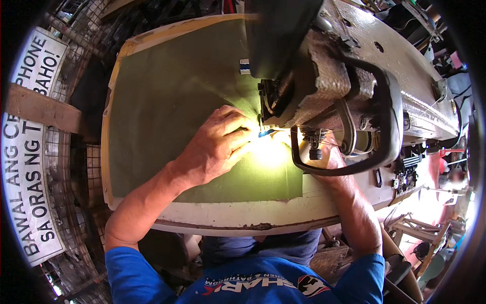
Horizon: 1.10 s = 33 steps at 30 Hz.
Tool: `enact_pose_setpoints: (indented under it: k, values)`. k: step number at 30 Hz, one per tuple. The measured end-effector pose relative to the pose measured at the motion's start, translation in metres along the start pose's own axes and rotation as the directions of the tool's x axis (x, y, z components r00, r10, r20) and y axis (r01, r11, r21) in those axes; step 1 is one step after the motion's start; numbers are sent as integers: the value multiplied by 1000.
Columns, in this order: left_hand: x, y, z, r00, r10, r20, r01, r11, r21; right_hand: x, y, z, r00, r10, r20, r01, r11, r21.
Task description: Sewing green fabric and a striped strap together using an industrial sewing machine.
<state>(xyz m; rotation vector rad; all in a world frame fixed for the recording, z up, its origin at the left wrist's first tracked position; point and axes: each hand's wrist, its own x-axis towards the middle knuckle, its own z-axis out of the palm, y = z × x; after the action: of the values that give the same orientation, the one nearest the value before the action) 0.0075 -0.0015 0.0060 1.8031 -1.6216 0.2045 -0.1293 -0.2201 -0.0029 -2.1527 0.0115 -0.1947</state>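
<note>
Under the head of a sewing machine [324, 71], a small blue piece of fabric [265, 133] lies by the needle area in the bright lamp light. My left hand [215, 144] comes from the left with its fingers pinched together at the piece's left end. From the right reaches my right hand [328, 152], partly hidden behind the machine's black loop-shaped frame [390, 121]. Its fingertips, washed out by glare, close on the piece's right end. Beneath both hands spreads a green sheet [162, 106] covering the table.
A small blue and white label [245, 66] lies farther back, beside the machine head. The pale table edge [228, 213] runs in front of my body. On the left stand a wire mesh with white signs [30, 187] and a wooden bar [45, 109]. Machine parts [407, 169] sit at the right.
</note>
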Motion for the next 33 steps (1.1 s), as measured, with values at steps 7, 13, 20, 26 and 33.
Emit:
enact_pose_setpoints:
  k: [7, 13, 20, 26, 33]
  values:
    - [-2, 6, 2, 971, -237, 24, 235, 940, -246, 6, 12, 3, 988, -145, -57, 141, 987, -76]
    - [-3, 6, -3, 971, -227, 72, 235, 962, -141, 18, 24, 9, 879, -471, 77, 453, 771, -448]
    - [-2, 5, -5, 975, -205, 82, 214, 969, -126, 10, 10, 6, 915, -400, -54, 355, 863, -360]
    - [-1, 5, -5, 988, -138, 65, 141, 989, -48, 15, 12, 11, 905, -425, -34, 379, 839, -391]
    - [-1, 6, -4, 987, -139, 85, 141, 990, -17, 13, 26, 18, 854, -521, -4, 459, 755, -469]
